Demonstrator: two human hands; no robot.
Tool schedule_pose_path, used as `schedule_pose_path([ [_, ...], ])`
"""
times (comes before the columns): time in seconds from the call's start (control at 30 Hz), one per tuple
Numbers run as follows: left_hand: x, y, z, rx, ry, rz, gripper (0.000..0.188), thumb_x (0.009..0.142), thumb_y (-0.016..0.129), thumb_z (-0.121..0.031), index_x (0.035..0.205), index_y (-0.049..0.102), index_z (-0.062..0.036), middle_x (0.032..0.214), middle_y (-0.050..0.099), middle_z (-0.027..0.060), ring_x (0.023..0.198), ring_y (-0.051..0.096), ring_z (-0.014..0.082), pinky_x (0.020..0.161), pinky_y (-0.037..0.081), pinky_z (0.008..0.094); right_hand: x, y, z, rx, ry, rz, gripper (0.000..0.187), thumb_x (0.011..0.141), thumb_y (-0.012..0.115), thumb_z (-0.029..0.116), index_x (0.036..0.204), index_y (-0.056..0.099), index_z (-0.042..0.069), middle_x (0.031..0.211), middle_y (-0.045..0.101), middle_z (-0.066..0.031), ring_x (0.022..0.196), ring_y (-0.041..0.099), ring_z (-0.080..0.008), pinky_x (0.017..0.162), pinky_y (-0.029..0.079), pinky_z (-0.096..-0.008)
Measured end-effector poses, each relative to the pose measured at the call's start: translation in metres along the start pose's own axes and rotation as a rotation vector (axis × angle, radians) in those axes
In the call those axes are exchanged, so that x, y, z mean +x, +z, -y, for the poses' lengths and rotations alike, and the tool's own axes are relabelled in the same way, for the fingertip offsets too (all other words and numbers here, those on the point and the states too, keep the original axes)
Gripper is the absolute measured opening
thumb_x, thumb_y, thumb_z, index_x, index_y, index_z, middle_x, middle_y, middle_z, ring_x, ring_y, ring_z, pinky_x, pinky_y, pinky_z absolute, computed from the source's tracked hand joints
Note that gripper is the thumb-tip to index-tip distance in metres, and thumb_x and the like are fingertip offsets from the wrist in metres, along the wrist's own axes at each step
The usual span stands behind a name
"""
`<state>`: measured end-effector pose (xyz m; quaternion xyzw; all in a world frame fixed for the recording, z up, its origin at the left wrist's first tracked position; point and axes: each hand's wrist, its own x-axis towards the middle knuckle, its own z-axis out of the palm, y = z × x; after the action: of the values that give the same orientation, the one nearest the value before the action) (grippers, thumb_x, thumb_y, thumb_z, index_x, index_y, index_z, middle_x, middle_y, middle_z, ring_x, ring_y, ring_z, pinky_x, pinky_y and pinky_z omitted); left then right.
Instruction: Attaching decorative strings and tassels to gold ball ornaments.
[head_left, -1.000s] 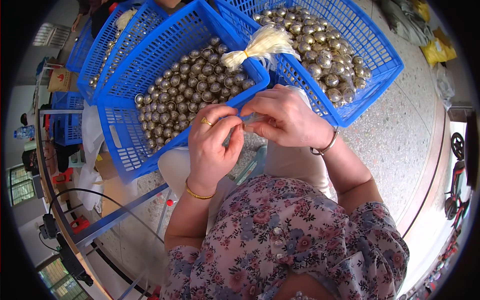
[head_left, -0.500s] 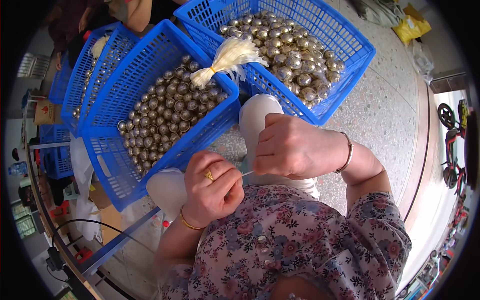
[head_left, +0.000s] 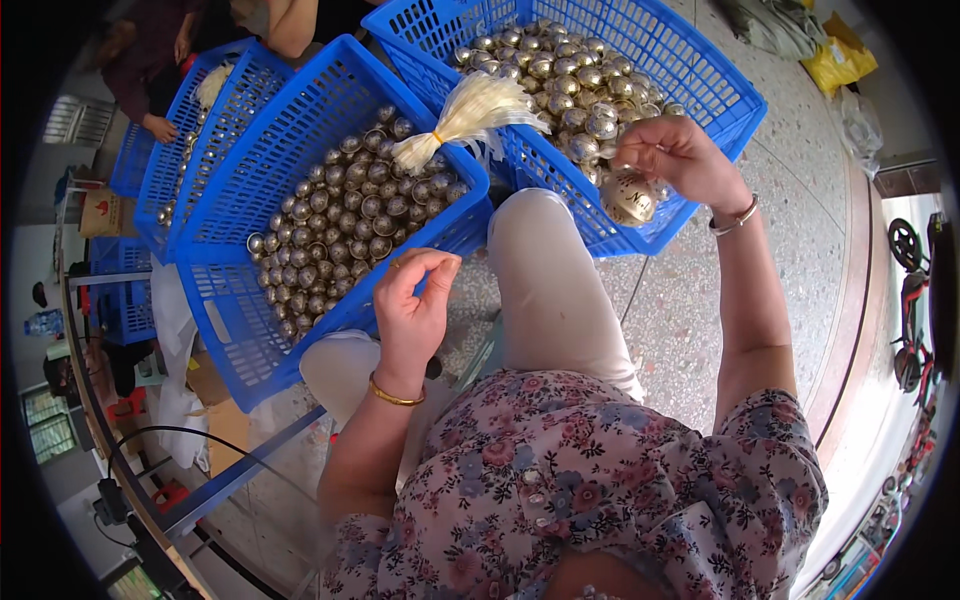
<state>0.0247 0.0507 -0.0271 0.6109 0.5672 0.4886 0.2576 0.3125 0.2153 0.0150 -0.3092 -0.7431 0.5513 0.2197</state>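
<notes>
My right hand (head_left: 685,165) is closed in a pinch at the top of a gold Christmas bauble (head_left: 629,196) with dark lettering. The bauble hangs below the fingertips, over the near right part of the right blue basket (head_left: 735,110); any thread on it is too fine to make out. My left hand (head_left: 412,308) is raised above my left knee, beside the left blue basket (head_left: 330,355). Its fingers are curled, thumb close to the forefinger, and nothing shows in them. A bundle of pale strings (head_left: 465,115), tied with a yellow band, lies over the left basket's rim.
Gold baubles (head_left: 345,215) fill much of the left basket, and more baubles (head_left: 560,75) lie in the right one. Further blue baskets (head_left: 165,150) stand at left, near another person's hand (head_left: 160,128). A metal table frame (head_left: 235,470) runs along my left side.
My hands have parted from a taut pale thread between them. The right hand has moved up and right with a bauble now in view under it; the left has risen slightly.
</notes>
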Motion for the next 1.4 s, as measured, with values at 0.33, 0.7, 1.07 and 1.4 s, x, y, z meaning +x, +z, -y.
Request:
schedule_pose_path([
  [0.33, 0.035, -0.016, 0.034, 0.164, -0.067, 0.022, 0.013, 0.087, 0.057, -0.009, 0.086, 0.062, 0.0038, 0.08, 0.061, 0.0046, 0.07, 0.056, 0.0079, 0.063, 0.043, 0.0199, 0.05, -0.062, -0.125, -0.414, 0.044, -0.715, 0.044, 0.079, 0.056, 0.008, 0.123, 0.054, 0.015, 0.118, 0.058, -0.0095, 0.089, 0.061, -0.0141, 0.082, 0.047, -0.0263],
  [0.7, 0.114, 0.003, 0.066, 0.473, 0.06, 0.0, 0.013, 0.079, 0.065, -0.011, 0.09, 0.065, -0.0038, 0.088, 0.061, 0.0069, 0.075, 0.057, 0.0161, 0.066, 0.045, 0.0258, 0.08, 0.114, -0.087, 0.017, 0.158, -0.105, 0.028, 0.086, 0.047, 0.004, 0.11, 0.058, -0.003, 0.101, 0.063, -0.0099, 0.083, 0.059, -0.015, 0.075, 0.048, -0.0269],
  [1.07, 0.145, 0.031, 0.08, 0.681, -0.009, 0.155, 0.041, 0.076, 0.064, -0.015, 0.116, 0.054, -0.0126, 0.111, 0.056, 0.0139, 0.104, 0.053, 0.0304, 0.087, 0.044, 0.0382, 0.14, 0.154, -0.158, 0.5, 0.525, -0.335, 0.021, 0.081, 0.055, 0.012, 0.096, 0.061, -0.001, 0.082, 0.061, -0.0042, 0.074, 0.053, -0.0106, 0.067, 0.043, -0.0248],
  [1.4, 0.144, 0.028, 0.099, 0.713, 0.04, 0.198, 0.038, 0.078, 0.06, -0.006, 0.115, 0.054, -0.0125, 0.096, 0.063, 0.013, 0.088, 0.06, 0.0306, 0.075, 0.048, 0.0383, 0.085, 0.132, -0.094, 0.675, 0.354, -0.382, 0.015, 0.085, 0.058, 0.011, 0.093, 0.062, -0.001, 0.076, 0.064, -0.0056, 0.062, 0.052, -0.007, 0.057, 0.044, -0.0204],
])
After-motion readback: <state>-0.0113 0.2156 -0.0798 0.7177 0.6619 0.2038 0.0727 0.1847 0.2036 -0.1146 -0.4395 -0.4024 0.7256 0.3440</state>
